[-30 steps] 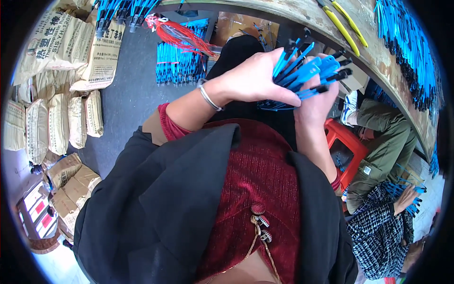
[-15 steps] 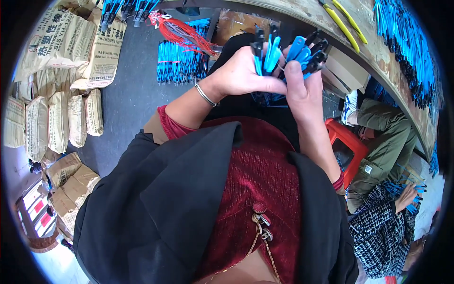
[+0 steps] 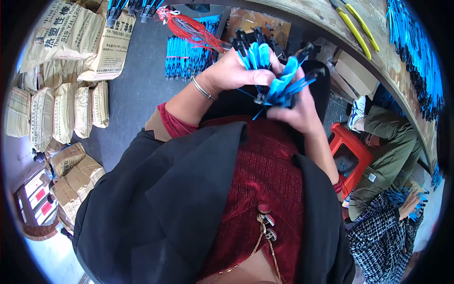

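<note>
Both hands have drawn closer together since the earlier frame, and the bundle of blue and black parts now stands more upright between them.

Left hand (image 3: 231,71), a silver bracelet (image 3: 203,88) on its wrist, is clenched around the upper part of the bundle (image 3: 272,75); right hand (image 3: 298,111) grasps the lower part from the right, the two hands touching. Bundle held in front of the chest, above a dark red top (image 3: 269,189) and black jacket (image 3: 170,203). Far on the floor lie more blue parts (image 3: 184,52); paper sacks (image 3: 66,104) are stacked at left. At right, a red stool (image 3: 350,154) and a seated co-worker's green sleeve (image 3: 392,151).
</note>
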A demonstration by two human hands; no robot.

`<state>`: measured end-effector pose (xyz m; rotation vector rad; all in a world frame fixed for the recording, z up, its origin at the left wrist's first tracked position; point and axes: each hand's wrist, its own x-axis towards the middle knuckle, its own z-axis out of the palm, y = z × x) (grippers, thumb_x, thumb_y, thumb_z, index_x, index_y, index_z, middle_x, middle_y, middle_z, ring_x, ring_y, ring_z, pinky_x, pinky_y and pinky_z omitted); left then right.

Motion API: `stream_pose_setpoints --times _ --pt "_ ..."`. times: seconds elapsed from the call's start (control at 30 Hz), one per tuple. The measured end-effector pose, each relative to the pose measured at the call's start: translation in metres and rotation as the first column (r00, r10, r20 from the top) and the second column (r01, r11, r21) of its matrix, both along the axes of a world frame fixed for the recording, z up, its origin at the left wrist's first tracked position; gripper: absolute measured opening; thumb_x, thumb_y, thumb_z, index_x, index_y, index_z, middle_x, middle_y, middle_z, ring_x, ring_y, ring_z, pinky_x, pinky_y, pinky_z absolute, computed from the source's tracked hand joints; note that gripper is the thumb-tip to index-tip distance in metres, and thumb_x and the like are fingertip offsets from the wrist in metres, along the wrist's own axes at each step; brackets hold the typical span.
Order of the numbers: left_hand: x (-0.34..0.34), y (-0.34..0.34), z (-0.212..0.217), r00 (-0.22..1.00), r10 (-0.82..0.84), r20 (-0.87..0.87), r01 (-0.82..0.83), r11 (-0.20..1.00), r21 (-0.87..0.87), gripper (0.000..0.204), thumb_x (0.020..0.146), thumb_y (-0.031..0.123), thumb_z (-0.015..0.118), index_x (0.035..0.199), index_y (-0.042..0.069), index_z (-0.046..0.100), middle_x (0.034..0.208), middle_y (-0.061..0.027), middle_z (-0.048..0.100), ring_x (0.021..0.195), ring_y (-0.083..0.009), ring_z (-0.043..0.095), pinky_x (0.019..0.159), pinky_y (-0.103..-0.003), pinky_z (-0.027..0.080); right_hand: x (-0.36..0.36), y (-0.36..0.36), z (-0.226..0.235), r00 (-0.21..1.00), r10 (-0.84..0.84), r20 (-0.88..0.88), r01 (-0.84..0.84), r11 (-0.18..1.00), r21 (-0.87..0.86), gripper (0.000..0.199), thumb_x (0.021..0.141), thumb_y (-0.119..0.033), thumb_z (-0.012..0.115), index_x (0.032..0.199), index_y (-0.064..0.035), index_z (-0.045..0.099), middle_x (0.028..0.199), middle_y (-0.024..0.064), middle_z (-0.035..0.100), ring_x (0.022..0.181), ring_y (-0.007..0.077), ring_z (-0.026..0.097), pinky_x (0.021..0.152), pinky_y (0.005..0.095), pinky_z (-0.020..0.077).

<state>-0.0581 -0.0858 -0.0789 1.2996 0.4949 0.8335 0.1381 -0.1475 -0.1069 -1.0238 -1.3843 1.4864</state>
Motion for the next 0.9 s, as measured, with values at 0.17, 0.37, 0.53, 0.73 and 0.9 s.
stream_pose_setpoints --times 0.17,0.37,0.53,0.73,0.9 --pt "0.007 0.000 -0.004 1.000 -0.001 0.023 0.002 1.000 -0.018 0.024 0.073 0.017 0.074 0.086 0.001 0.062 0.082 -0.0049 0.062 0.077 -0.0136 0.057 0.072 -0.028 0.046 0.014 0.004 -0.002 0.997 0.072 0.014 -0.067 0.978 -0.198 0.058 0.065 -0.014 0.078 0.113 -0.0028 0.049 0.105 0.0060 0.056 0.096 0.0164 0.054 0.088 0.0333 0.0420" --pt "0.005 -0.004 0.000 0.982 -0.166 -0.087 0.168 0.986 0.018 0.027 0.073 0.013 0.069 0.094 0.001 0.057 0.092 -0.0103 0.061 0.088 -0.0210 0.058 0.081 -0.030 0.046 0.004 -0.001 -0.001 0.993 0.037 -0.108 -0.046 0.995 -0.086 0.033 0.070 -0.012 0.076 0.098 -0.0037 0.059 0.087 -0.0002 0.060 0.081 0.0087 0.054 0.076 0.0265 0.0445" --pt "0.003 -0.002 0.005 0.974 -0.219 -0.055 0.220 0.975 0.015 0.019 0.074 0.007 0.067 0.089 0.001 0.058 0.092 -0.0105 0.061 0.088 -0.0211 0.058 0.080 -0.030 0.046 0.006 -0.006 0.005 0.997 0.019 -0.081 -0.030 0.990 -0.137 0.030 0.073 -0.014 0.073 0.097 -0.0045 0.056 0.092 0.0015 0.058 0.085 0.0118 0.053 0.079 0.0290 0.0432" --pt "0.009 -0.008 0.001 0.992 -0.112 -0.065 0.113 0.994 0.008 0.019 0.074 0.007 0.066 0.091 0.000 0.060 0.090 -0.0101 0.061 0.085 -0.0204 0.059 0.079 -0.030 0.046 -0.005 -0.015 0.003 0.995 -0.084 -0.056 0.079 0.994 -0.078 0.028 0.075 -0.012 0.071 0.096 -0.0048 0.055 0.090 0.0011 0.057 0.082 0.0121 0.054 0.077 0.0287 0.0433" --pt "0.025 -0.020 0.017 0.979 0.181 -0.096 -0.196 0.964 -0.179 0.019 0.074 0.007 0.066 0.091 0.001 0.060 0.087 -0.0091 0.060 0.082 -0.0188 0.058 0.078 -0.031 0.046 -0.019 -0.018 0.014 0.899 -0.437 -0.033 0.430 0.894 -0.128 0.022 0.072 -0.009 0.074 0.086 -0.0017 0.058 0.079 -0.0008 0.059 0.074 0.0087 0.053 0.066 0.0254 0.0454"
